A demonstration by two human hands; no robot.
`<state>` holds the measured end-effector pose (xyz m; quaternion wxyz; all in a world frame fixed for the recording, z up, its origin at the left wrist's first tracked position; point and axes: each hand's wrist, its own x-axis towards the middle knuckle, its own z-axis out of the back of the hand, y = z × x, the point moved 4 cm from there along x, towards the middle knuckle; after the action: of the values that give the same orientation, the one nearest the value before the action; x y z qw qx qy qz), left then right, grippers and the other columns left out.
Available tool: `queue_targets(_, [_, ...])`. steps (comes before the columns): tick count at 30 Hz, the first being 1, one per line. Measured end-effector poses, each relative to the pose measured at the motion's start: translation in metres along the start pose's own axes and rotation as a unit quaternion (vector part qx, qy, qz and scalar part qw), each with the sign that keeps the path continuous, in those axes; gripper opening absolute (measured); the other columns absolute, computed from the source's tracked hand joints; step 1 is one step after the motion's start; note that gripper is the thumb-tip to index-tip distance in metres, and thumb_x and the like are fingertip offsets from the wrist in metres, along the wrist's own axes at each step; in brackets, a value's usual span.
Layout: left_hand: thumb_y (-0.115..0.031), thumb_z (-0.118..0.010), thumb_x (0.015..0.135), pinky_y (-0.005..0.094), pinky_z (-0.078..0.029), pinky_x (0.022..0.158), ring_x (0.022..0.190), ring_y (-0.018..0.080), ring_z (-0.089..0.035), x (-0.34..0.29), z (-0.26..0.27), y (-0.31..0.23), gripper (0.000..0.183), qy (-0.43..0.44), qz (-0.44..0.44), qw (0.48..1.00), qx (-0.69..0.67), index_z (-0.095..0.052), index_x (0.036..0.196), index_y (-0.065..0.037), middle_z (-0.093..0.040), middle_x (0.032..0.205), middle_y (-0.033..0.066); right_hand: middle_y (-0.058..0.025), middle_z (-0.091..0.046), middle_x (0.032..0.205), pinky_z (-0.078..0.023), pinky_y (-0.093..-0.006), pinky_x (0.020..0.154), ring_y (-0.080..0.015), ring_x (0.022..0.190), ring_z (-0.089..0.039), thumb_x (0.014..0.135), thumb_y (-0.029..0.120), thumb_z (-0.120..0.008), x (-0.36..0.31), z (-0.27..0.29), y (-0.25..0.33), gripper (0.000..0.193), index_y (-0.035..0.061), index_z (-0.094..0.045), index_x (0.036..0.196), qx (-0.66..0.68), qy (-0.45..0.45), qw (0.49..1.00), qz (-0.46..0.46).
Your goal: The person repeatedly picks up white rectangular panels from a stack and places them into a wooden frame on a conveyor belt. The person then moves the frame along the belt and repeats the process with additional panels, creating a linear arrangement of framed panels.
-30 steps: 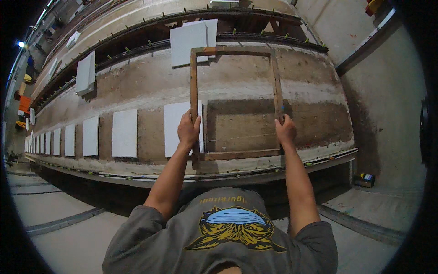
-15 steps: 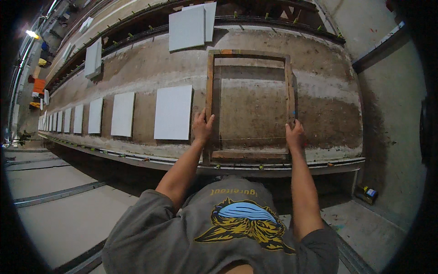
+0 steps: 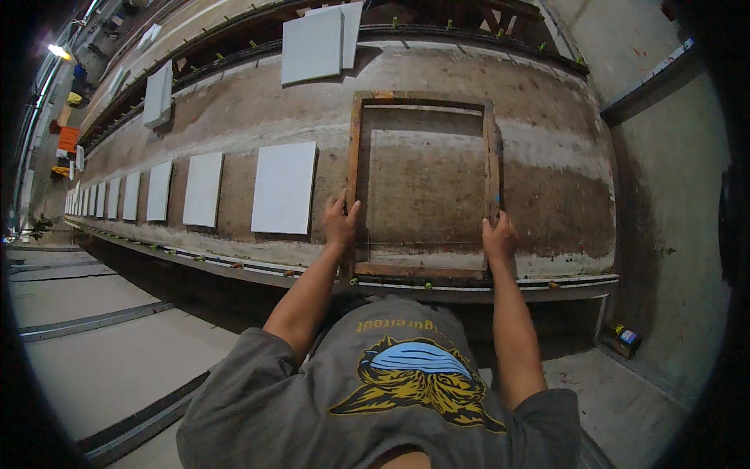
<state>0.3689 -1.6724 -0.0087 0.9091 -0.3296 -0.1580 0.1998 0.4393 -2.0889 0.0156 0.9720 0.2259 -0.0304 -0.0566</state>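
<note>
Frame (image 3: 426, 98) right of centre, at table (image 3: 558, 207); touching it or just above, can't tell. Left hand (image 3: 341, 223) clamped on left bar, right hand (image 3: 499, 237) on right bar, both low. White panel (image 3: 284, 188) left of centre, more panels (image 3: 203, 190) toward far left.

A long, stained worktop (image 3: 558, 195) stretches off to our left, a second table (image 3: 195, 22) running alongside past its far edge. Grey floor (image 3: 660, 227) lies beyond the right edge; metal strips (image 3: 105, 319) cross it below the near edge. A lamp (image 3: 58, 52) glares beyond the left end.
</note>
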Motion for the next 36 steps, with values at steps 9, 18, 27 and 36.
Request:
queue_targets(9, [-0.038,-0.069,0.091,0.0466,-0.05,0.081,0.098,0.0401,-0.062,-0.001,0.001,-0.005,0.051,0.028,0.023,0.999,-0.006,-0.062,0.131,-0.007,-0.06,0.107,0.0213,-0.0225,-0.066,0.111,-0.051,-0.0512,0.088,-0.0414,0.104,-0.064,0.087,0.03,-0.07,0.0,-0.005,-0.004,0.05,0.0006,-0.056,0.125,-0.017,0.049,0.999,-0.011])
queue_targets(18, [-0.044,-0.068,0.092,0.0455,-0.05,0.081,0.095,0.0385,-0.061,-0.002,-0.003,0.016,0.055,0.024,-0.028,0.998,0.058,-0.061,0.134,-0.009,-0.06,0.102,0.0207,-0.0288,-0.057,0.129,-0.046,-0.0534,0.1,-0.0446,0.121,-0.055,0.088,0.037,-0.07,0.008,0.01,0.017,0.071,0.0013,-0.043,0.142,-0.031,0.18,0.977,-0.111])
queue_targets(27, [-0.038,-0.067,0.093,0.0413,-0.051,0.081,0.095,0.031,-0.063,0.095,0.003,-0.005,0.053,0.0,0.074,0.992,-0.097,-0.06,0.131,-0.003,-0.063,0.113,0.0192,-0.0228,-0.058,0.129,-0.042,-0.0537,0.104,-0.043,0.123,-0.053,0.084,0.042,-0.074,0.07,-0.024,0.153,0.065,0.0063,-0.053,0.134,-0.035,0.037,0.995,0.088])
queue_targets(36, [-0.043,-0.061,0.096,0.0412,-0.047,0.1,0.119,0.034,-0.059,0.259,-0.008,0.01,0.063,0.016,0.158,0.961,-0.227,-0.053,0.139,0.001,-0.056,0.137,0.0244,-0.0182,-0.065,0.121,-0.048,-0.0439,0.097,-0.0354,0.112,-0.062,0.082,0.035,-0.076,0.188,-0.158,0.358,0.056,0.0017,-0.062,0.125,0.242,0.108,0.95,0.165])
